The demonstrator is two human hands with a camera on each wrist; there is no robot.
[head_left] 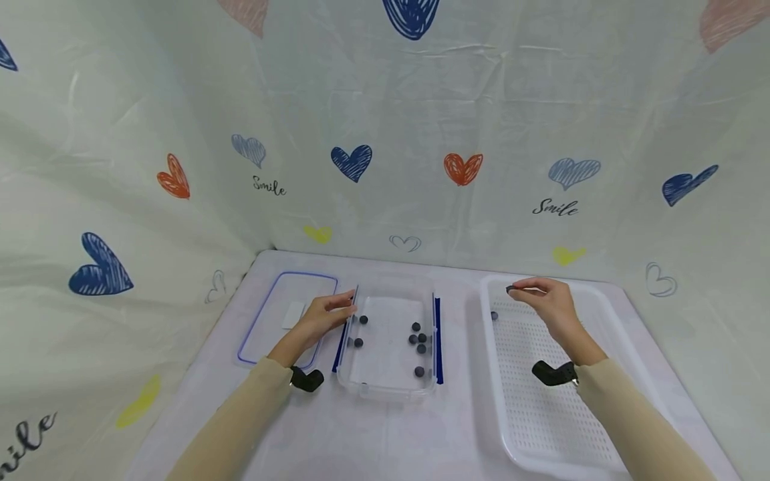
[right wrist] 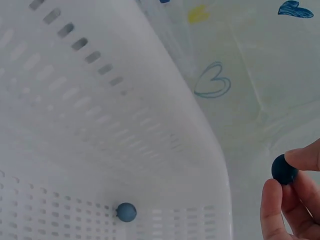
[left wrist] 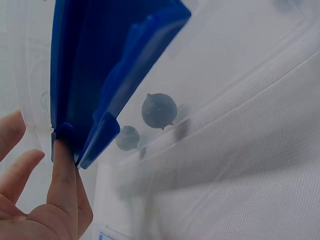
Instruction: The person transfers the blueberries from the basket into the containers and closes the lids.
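My left hand [head_left: 325,316] reaches to the left side of a clear plastic box [head_left: 390,389]. In the left wrist view, its fairly straight fingers touch the box's blue side latch [left wrist: 125,55]. Small dark blue balls lie inside: two along the left, one of them this ball [head_left: 358,343], and several along the right, including this ball [head_left: 419,371]. Over the far left part of a white perforated basket [head_left: 504,427], my right hand [head_left: 550,304] pinches another dark blue ball [right wrist: 284,170] between thumb and fingertips. One more ball [right wrist: 126,212] lies on the basket floor by its wall.
Left of the box lies a clear lid [head_left: 265,334] with a blue rim, partly behind my left forearm. A second blue latch [head_left: 439,341] hangs out along the box's right side. A heart-printed curtain [head_left: 409,100] stands behind the white table [head_left: 385,447].
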